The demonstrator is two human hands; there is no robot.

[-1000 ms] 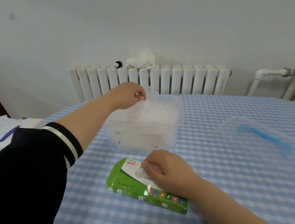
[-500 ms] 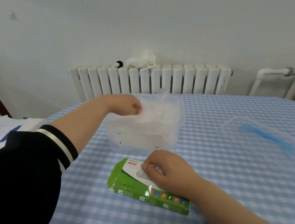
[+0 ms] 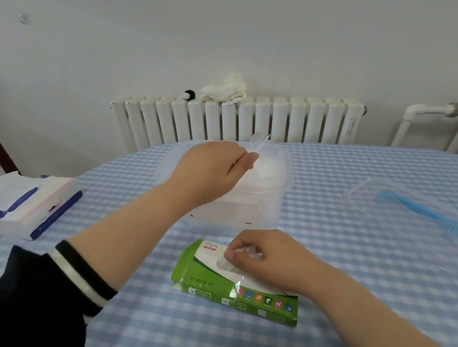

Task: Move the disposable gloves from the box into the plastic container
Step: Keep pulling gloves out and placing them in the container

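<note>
A green and white glove box (image 3: pixel 238 289) lies flat on the checked table in front of me. My right hand (image 3: pixel 266 256) rests on its top and pinches a clear glove (image 3: pixel 239 258) at the opening. Behind it stands the clear plastic container (image 3: pixel 264 204), with several clear gloves piled inside. My left hand (image 3: pixel 210 170) hovers over the container's near left side and pinches a thin clear glove (image 3: pixel 258 148) whose tip sticks up above the rim.
The container's clear lid (image 3: pixel 411 210) with a blue handle lies to the right. A white and blue tissue pack (image 3: pixel 32 204) sits at the table's left edge. A white radiator (image 3: pixel 241 119) with a cloth on top stands behind the table.
My left hand dipped into the container with a glove, then shifted right and up over it. The right hand stayed on the box, pinching a glove. The view has tilted, showing the tissue pack.
</note>
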